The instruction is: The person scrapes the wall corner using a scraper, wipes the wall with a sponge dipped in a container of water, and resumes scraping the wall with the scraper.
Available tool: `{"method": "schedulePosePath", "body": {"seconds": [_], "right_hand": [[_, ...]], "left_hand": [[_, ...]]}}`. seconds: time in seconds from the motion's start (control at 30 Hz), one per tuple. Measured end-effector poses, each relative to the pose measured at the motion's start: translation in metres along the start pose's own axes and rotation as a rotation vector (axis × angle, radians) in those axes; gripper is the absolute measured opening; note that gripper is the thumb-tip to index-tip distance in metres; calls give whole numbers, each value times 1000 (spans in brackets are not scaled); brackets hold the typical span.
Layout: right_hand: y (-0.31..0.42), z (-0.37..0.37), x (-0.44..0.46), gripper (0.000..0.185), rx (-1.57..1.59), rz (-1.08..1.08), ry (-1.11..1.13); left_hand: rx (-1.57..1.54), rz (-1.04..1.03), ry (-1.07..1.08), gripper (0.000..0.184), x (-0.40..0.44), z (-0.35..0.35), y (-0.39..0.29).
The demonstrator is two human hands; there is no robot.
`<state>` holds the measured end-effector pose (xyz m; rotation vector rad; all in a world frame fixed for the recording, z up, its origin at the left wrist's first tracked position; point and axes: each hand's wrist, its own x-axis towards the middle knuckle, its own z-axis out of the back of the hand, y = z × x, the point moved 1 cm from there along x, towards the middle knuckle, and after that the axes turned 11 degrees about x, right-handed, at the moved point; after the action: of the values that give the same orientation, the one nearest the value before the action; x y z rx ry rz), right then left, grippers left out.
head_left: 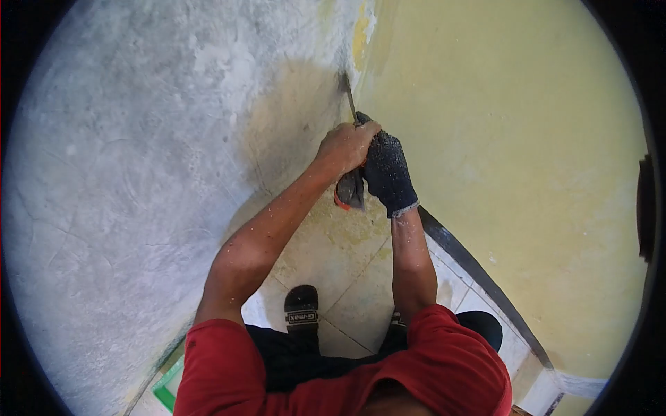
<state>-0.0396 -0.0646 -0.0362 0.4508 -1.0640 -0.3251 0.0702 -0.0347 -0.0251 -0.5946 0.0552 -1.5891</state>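
Observation:
Both my hands are closed together around a scraper (351,98), its thin blade seen edge-on and pointing up into the wall corner. My left hand (344,149) is bare and wraps over the grip, its fingers reaching toward the other hand. On my right hand (387,170) is a dark knitted glove dusted with pale specks; its fingers close around the tool near the blade. Below the hands hangs a dark grey piece with an orange edge (350,191); whether it belongs to the tool, I cannot tell. The grip itself is mostly hidden.
On the left rises a grey, patchy wall (139,159), on the right a yellow wall (520,139) with a dark skirting strip (479,270). Pale flakes cover the tiled floor (354,277) around my sandal (302,305). A green-edged object (168,385) lies at lower left.

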Motion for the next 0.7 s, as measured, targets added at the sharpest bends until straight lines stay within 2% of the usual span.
{"method": "schedulePosePath", "body": {"seconds": [0.03,0.07,0.1,0.13,0.2,0.23,0.27,0.33,0.37,0.47,0.5,0.6,0.63,0.7], "right_hand": [[-8,-2,2,15,-101,-32,61],[-16,-6,1,12,-202,-76,125],[-19,-10,15,10,-64,10,36],[-15,-5,14,10,-69,16,44],[5,14,8,11,-66,-57,118],[18,17,8,13,-16,-20,78],[18,17,16,13,-22,-7,78],[18,9,18,40,-155,-38,127],[6,12,16,34,-198,-68,192],[1,21,27,26,-201,-20,206],[13,25,25,27,-117,-100,164],[18,17,22,31,-208,-63,184],[22,19,25,36,-27,-63,136],[29,28,30,38,-47,-53,180]], "left_hand": [[13,-2,-4,25,12,2,7],[-180,90,105,25,29,2,15],[-384,187,213,26,34,8,13],[-392,186,205,26,31,12,7],[-129,5,229,27,19,22,-11],[-113,55,72,29,6,19,-16],[-113,50,59,29,12,20,-12],[-206,-30,-17,34,11,35,-5],[-371,126,172,37,16,42,-6],[-386,125,132,37,34,28,-8],[-391,113,105,37,32,32,-11],[-406,188,-15,37,16,37,-18],[-474,256,44,39,20,36,-18],[-564,344,119,40,18,31,-18]]}}
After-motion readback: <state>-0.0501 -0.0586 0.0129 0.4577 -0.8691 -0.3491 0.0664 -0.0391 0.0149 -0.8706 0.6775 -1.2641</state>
